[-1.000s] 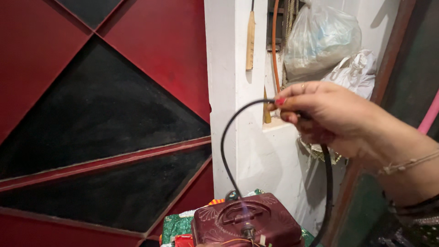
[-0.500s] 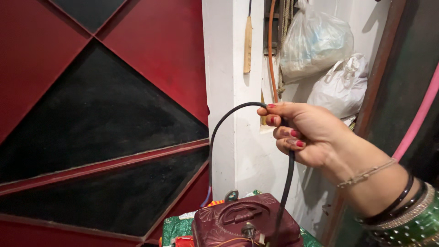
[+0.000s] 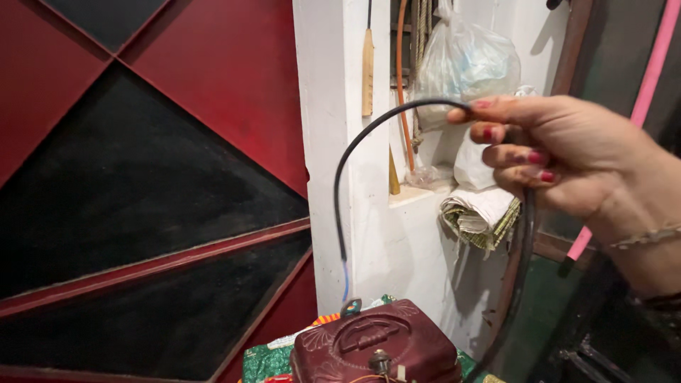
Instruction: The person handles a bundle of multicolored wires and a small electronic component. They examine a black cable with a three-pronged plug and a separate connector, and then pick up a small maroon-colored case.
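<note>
Since the earlier frame the right hand [image 3: 560, 152] has risen to upper right, pinching the cable [image 3: 340, 184]: light, flexible, springy; grip near its bare end; left hand unseen

A maroon embossed case [image 3: 376, 349] sits near, bottom centre. Far right, plastic bags [image 3: 464, 60] hang above what looks like folded cloth [image 3: 482, 216]; red-and-black panels [image 3: 142, 177] fill the left.

red-black diamond wall panel [image 3: 142, 177] | white pillar [image 3: 333, 142] | dim light
</note>
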